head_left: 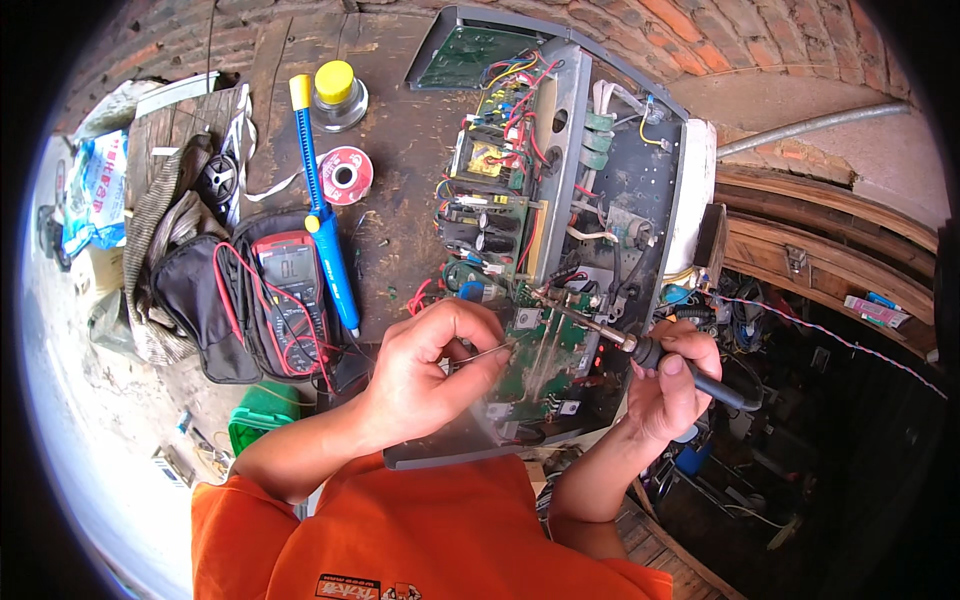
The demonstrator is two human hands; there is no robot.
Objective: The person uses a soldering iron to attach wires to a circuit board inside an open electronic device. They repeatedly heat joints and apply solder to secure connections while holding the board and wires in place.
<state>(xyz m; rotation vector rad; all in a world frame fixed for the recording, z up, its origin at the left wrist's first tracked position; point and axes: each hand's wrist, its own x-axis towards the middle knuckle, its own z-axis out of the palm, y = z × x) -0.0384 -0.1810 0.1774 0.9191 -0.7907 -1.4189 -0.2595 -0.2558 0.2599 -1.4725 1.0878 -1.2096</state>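
My left hand pinches a thin piece of solder wire between thumb and fingers, its tip over the green circuit board. In my right hand is a soldering iron with a black handle, its metal shaft slanting to the upper left. The iron's tip is at the board's far edge; I cannot tell whether it touches a joint. The board lies in an opened electrical device with a grey metal chassis. Wires, capacitors and coils crowd the chassis beyond my hands.
Left of the device are a blue desoldering pump, a red solder spool, a yellow-capped jar and a red multimeter in a black case. A green bin stands below. Wooden planks and a brick wall bound the right and far sides.
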